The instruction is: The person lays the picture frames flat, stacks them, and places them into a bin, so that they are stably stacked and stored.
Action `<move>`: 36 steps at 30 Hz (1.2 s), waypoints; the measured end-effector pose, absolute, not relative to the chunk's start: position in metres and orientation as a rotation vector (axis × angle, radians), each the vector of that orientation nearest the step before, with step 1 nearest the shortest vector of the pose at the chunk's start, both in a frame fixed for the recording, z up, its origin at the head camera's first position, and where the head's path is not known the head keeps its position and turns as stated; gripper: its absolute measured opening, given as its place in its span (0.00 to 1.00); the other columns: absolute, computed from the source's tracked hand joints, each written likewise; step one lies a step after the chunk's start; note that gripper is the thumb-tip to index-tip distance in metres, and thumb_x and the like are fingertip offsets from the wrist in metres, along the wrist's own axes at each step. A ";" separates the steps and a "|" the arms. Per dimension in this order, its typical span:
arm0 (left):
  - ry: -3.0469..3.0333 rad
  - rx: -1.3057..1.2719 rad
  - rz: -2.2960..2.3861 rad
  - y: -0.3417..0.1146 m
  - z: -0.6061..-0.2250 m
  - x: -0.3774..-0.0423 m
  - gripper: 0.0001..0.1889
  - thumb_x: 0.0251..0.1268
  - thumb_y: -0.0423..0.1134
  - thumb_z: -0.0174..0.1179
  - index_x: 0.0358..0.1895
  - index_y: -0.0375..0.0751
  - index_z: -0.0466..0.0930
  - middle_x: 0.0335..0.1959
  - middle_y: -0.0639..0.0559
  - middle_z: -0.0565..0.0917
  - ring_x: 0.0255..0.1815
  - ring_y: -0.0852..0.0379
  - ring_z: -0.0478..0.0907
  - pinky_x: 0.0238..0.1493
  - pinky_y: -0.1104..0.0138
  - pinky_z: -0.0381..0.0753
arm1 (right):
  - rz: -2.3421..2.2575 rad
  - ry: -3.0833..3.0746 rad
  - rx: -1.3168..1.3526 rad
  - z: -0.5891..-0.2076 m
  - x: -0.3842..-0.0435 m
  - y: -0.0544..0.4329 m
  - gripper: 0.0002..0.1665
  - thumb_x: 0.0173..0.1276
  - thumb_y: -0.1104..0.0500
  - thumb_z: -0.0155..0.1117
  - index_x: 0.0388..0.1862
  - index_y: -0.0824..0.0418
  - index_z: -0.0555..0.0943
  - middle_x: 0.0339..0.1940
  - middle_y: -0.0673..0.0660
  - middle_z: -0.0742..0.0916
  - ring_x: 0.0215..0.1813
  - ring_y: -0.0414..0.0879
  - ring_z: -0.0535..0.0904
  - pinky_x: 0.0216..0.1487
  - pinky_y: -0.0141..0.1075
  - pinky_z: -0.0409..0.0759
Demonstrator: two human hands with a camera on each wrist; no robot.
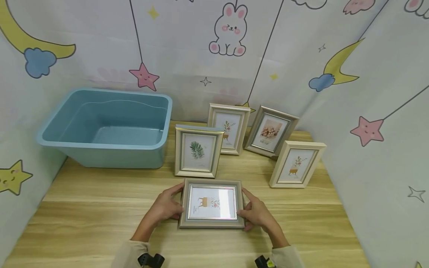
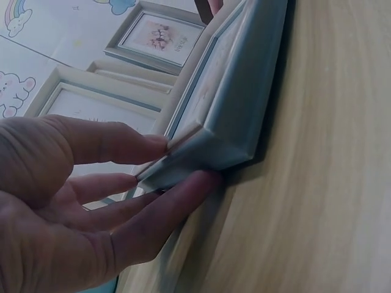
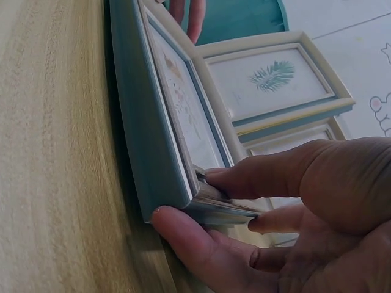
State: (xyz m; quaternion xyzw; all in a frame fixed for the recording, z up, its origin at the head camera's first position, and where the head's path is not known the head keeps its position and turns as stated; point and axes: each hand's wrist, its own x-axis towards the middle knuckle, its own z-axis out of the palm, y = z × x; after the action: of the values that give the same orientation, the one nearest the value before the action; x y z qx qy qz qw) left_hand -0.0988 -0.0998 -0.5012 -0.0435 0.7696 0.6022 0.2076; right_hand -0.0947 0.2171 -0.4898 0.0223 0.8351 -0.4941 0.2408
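Observation:
A silvery-beige picture frame (image 1: 214,224) lies face up and sideways, close over the wooden table, its print of an orange pot with sprigs turned on its side. My left hand (image 1: 166,204) grips its left end, thumb on the front border and fingers along the edge and underneath, as the left wrist view shows. At the opposite end my right hand (image 1: 256,211) holds it the same way, with the thumb (image 3: 244,177) on the front rim. Just behind it stands a cream frame with a green leaf print (image 1: 197,150).
An open blue plastic bin (image 1: 120,158) stands at the back left. Behind and right of the leaf frame are a cream frame (image 1: 242,130), a tilted silvery frame with a flower print (image 1: 286,128) and another cream frame (image 1: 285,163). A cartoon-patterned curtain (image 1: 187,48) borders the table (image 1: 100,216).

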 end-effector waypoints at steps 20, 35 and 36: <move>2.335 -0.150 1.535 -0.089 -0.496 -0.098 0.41 0.44 0.14 0.60 0.70 0.33 0.70 0.17 0.46 0.82 0.21 0.56 0.80 0.22 0.62 0.84 | -1.285 2.351 0.041 -0.489 -0.095 0.216 0.48 0.60 0.72 0.69 0.77 0.71 0.58 0.23 0.58 0.79 0.16 0.45 0.80 0.18 0.43 0.84; 2.449 -0.177 1.630 -0.101 -0.506 -0.101 0.35 0.55 0.26 0.66 0.70 0.35 0.70 0.55 0.33 0.80 0.50 0.42 0.81 0.46 0.55 0.84 | -1.149 2.551 -0.016 -0.478 -0.104 0.224 0.44 0.63 0.63 0.70 0.76 0.69 0.62 0.26 0.55 0.83 0.25 0.42 0.77 0.27 0.34 0.78; 2.477 -0.182 1.654 -0.102 -0.508 -0.104 0.35 0.57 0.28 0.67 0.71 0.36 0.68 0.61 0.33 0.76 0.57 0.39 0.78 0.51 0.52 0.83 | -1.140 2.603 -0.047 -0.474 -0.108 0.225 0.43 0.64 0.64 0.70 0.75 0.69 0.63 0.27 0.55 0.84 0.28 0.43 0.78 0.30 0.35 0.78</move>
State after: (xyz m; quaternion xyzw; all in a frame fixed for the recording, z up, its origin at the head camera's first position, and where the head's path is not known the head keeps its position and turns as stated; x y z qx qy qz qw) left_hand -0.1041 -0.1017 -0.5082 -0.0608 0.8274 0.5527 0.0787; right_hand -0.1082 0.2250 -0.4740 -0.0165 0.9056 -0.3966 0.1494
